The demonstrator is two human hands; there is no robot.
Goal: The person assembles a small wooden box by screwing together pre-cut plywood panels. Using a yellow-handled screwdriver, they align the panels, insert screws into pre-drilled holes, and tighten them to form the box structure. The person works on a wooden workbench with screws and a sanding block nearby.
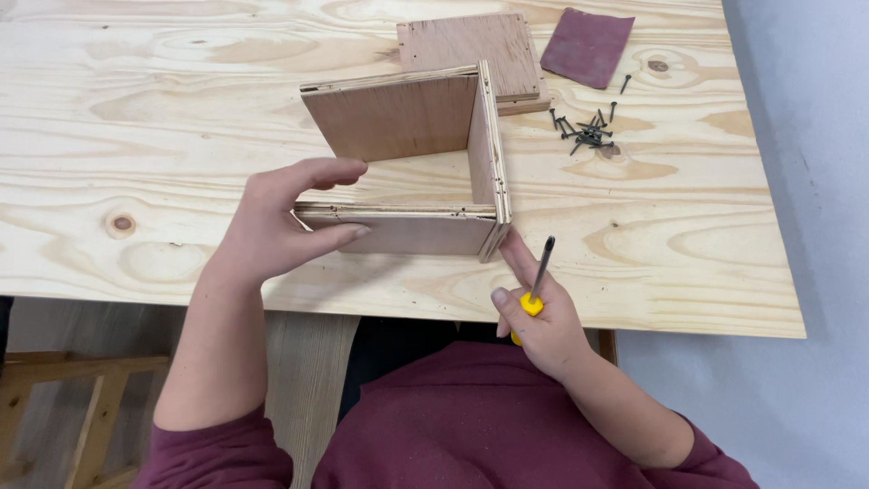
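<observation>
A three-sided plywood frame stands on edge on the pale wooden table, open toward the left. My left hand grips the left end of the frame's near panel, thumb on the front and fingers curled over the top. My right hand holds a yellow-handled screwdriver with its metal shaft pointing up and away. The index finger of that hand touches the frame's near right corner.
A pile of dark screws lies to the right of the frame. Behind it are flat plywood pieces and a reddish sheet of sandpaper. The table's near edge runs just under my hands; grey floor lies to the right.
</observation>
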